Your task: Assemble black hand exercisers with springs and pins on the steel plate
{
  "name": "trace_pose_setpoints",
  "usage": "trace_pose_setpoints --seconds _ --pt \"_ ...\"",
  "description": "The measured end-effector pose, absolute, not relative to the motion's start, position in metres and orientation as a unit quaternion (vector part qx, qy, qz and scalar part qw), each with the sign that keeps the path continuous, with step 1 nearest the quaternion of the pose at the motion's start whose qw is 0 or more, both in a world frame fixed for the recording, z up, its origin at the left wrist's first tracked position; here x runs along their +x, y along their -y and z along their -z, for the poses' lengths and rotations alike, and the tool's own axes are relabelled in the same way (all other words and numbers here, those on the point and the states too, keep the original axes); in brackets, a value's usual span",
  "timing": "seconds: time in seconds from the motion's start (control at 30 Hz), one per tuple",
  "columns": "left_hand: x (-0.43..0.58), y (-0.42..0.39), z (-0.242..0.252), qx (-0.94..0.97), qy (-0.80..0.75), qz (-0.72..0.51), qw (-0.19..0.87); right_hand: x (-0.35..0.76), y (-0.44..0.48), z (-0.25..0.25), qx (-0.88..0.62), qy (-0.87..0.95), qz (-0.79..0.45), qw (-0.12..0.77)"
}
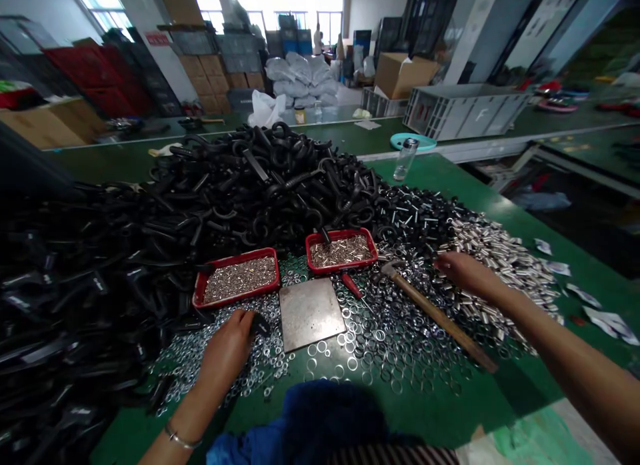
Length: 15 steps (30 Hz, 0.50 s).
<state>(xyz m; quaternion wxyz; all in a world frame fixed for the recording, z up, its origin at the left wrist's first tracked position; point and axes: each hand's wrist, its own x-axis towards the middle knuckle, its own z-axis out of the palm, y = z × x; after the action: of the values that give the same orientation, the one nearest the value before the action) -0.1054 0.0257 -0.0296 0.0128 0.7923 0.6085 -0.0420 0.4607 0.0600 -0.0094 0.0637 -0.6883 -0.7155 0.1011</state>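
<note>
My left hand (229, 348) rests on the scattered metal rings (380, 338) near the front of the green table (450, 185), its fingers curled round a small black part (261, 325). My right hand (463, 270) reaches out over a heap of small silver sleeves (500, 252), fingers bent down into them; what they hold, if anything, is hidden. A wooden-handled hammer (435, 312) lies between my hands, its head near the right red tray (342, 250). A square steel plate (310, 312) lies in front of me. The left red tray (239, 278) holds small metal pieces.
A big pile of black hooks and handles (200, 205) fills the left and back of the table. A red-handled tool (353, 286) lies by the plate. A clear bottle (405, 158), a teal dish (413, 141) and a grey crate (460, 108) stand further back.
</note>
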Motion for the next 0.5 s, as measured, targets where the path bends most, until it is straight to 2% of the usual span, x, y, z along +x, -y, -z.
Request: trace_pose_setpoints --seconds 0.07,0.23,0.4,0.5 --pt "-0.107 -0.025 0.032 0.789 -0.613 0.035 0.03 0.47 -0.045 0.018 -0.68 0.723 -0.121 0.024" --pt "-0.111 -0.031 0.039 0.778 -0.621 -0.041 0.083 0.469 -0.027 0.03 -0.664 0.742 -0.092 0.018" --pt "-0.127 -0.029 0.045 0.726 -0.655 -0.159 0.136 0.467 -0.036 0.037 -0.665 0.726 -0.159 0.071" --pt "-0.135 -0.024 0.038 0.686 -0.668 -0.236 0.164 0.464 -0.042 0.031 -0.688 0.665 -0.25 0.149"
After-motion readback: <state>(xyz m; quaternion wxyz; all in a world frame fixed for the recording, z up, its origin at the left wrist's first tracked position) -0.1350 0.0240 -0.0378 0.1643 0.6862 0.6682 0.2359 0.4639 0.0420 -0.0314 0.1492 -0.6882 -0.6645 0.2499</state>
